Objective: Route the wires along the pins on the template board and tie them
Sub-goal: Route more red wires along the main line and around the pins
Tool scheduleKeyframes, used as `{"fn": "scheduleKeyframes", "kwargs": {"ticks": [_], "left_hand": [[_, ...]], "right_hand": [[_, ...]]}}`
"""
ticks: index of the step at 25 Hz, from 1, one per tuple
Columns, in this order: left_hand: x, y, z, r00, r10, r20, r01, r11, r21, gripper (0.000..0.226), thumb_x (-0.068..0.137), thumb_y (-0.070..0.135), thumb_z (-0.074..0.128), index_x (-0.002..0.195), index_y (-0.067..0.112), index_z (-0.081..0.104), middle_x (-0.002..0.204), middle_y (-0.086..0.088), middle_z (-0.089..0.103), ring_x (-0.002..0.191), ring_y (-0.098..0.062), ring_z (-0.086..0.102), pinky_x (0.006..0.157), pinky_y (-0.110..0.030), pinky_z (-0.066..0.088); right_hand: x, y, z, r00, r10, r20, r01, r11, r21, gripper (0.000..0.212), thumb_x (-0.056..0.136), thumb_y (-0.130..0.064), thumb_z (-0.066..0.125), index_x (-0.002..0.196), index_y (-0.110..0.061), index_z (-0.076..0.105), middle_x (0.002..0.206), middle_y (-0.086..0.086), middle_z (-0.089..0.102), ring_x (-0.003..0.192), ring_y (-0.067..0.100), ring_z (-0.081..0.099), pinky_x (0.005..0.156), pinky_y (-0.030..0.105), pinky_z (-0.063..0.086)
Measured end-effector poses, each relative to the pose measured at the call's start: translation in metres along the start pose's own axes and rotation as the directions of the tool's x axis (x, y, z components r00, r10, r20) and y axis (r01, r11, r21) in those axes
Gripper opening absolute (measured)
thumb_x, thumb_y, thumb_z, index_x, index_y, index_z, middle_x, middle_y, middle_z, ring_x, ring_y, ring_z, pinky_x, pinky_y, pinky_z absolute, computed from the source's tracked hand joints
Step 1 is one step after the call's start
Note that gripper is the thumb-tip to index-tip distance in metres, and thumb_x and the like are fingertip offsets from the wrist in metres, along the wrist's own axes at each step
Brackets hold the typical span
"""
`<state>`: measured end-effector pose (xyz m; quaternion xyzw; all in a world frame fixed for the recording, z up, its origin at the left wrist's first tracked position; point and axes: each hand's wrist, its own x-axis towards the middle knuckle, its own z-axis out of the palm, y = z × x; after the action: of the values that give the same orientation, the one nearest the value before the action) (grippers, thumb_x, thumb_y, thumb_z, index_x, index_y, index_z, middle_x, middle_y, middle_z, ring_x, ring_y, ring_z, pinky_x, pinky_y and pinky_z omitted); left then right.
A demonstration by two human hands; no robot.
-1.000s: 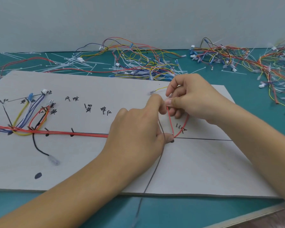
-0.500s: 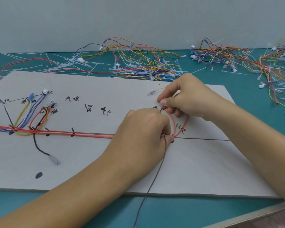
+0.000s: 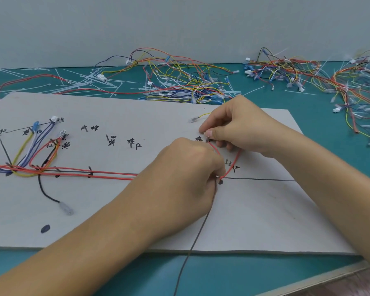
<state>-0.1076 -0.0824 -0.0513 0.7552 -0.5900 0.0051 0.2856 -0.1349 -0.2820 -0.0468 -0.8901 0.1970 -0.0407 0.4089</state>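
While pinching the end of a red wire [image 3: 236, 161] between thumb and forefinger of the right hand [image 3: 239, 129], just beside a short dark pin [image 3: 207, 140], holds the same wire down with the left hand [image 3: 186, 167], fingers curled over it at its bend by a black dot [image 3: 220, 182].

Between the two hands: red loop, bowing out to the right and back up to the pinched end.

Leftward from the left hand: red wire doubled, lying flat along a straight run past several more pins and into a bundle [image 3: 19, 167] of blue, white, yellow and orange strands, fanned upward to small white connectors [image 3: 54, 119].

All of it on a grey board [image 3: 265, 210], flat on a teal bench [image 3: 265, 272], with handwritten labels [image 3: 90, 128] by the pins.

From under the left hand: thin grey wire [image 3: 199, 231], trailing across the near edge of the board and off it.

Just beyond the right hand: yellow wire [image 3: 203, 115], clear-tipped, resting on the board.

Below the bundle: black wire [image 3: 45, 193], curling down to a clear tip.

Behind the board, on the bench: two heaps of loose wires [image 3: 179, 82] and scattered white ties [image 3: 83, 80].
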Motion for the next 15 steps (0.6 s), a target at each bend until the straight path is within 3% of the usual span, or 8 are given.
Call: {"fn": "scheduleKeyframes", "kwargs": {"ticks": [3,5,7,10,12,15], "left_hand": [[-0.002,0.003,-0.003,0.999,0.015,-0.051,-0.018,0.998,-0.056,0.017,0.074,0.000,0.078,0.080,0.015,0.077,0.072,0.006,0.071,0.061,-0.011,0.059,0.062,-0.025,0.050],[-0.001,0.003,-0.006,0.998,-0.005,-0.062,0.000,0.996,-0.089,0.015,0.076,0.003,0.079,0.079,0.018,0.076,0.069,0.012,0.069,0.058,-0.005,0.057,0.061,-0.010,0.039],[-0.002,0.002,-0.007,0.999,-0.015,-0.049,0.009,0.994,-0.113,0.014,0.077,0.006,0.079,0.077,0.020,0.077,0.066,0.014,0.068,0.056,-0.004,0.056,0.062,-0.003,0.032],[-0.002,0.001,-0.004,1.000,-0.029,-0.001,0.029,0.990,-0.137,0.010,0.075,0.010,0.080,0.076,0.020,0.080,0.064,0.012,0.071,0.056,-0.003,0.057,0.060,-0.012,0.041],[-0.002,0.001,0.000,0.997,-0.073,0.032,0.077,0.985,-0.154,0.008,0.075,0.013,0.078,0.069,0.019,0.077,0.059,0.010,0.066,0.055,-0.004,0.054,0.057,-0.015,0.039],[-0.003,0.002,0.005,0.990,-0.121,0.070,0.129,0.983,-0.128,0.008,0.070,0.020,0.067,0.063,0.021,0.069,0.061,0.007,0.058,0.064,-0.008,0.054,0.061,-0.027,0.043]], "right_hand": [[-0.008,-0.002,-0.005,1.000,-0.002,0.031,0.001,1.000,0.023,0.017,0.090,0.001,0.070,0.096,-0.013,0.079,0.076,0.012,0.075,0.060,0.017,0.065,0.056,0.035,0.059],[-0.019,-0.006,-0.007,1.000,-0.002,0.025,0.001,0.999,0.048,0.023,0.088,0.003,0.069,0.098,-0.016,0.077,0.085,0.011,0.077,0.064,0.024,0.068,0.065,0.040,0.062],[-0.034,-0.009,-0.008,0.993,-0.039,-0.110,0.039,0.999,-0.005,0.024,0.086,-0.002,0.070,0.094,-0.024,0.076,0.084,-0.002,0.077,0.067,0.026,0.071,0.061,0.034,0.059],[-0.073,-0.015,-0.006,0.942,-0.117,-0.316,0.109,0.993,-0.045,0.009,0.084,-0.018,0.074,0.078,-0.025,0.073,0.070,-0.005,0.072,0.066,0.026,0.068,0.055,0.033,0.054],[-0.107,-0.021,0.002,0.959,-0.098,-0.266,0.116,0.992,0.052,0.010,0.078,-0.034,0.074,0.075,-0.025,0.072,0.065,-0.001,0.070,0.059,0.029,0.065,0.049,0.036,0.050],[-0.149,-0.028,0.022,0.999,0.020,-0.048,-0.015,0.996,0.091,0.042,0.062,-0.062,0.074,0.093,-0.034,0.071,0.070,-0.007,0.072,0.051,0.017,0.062,0.045,0.024,0.048]]}}
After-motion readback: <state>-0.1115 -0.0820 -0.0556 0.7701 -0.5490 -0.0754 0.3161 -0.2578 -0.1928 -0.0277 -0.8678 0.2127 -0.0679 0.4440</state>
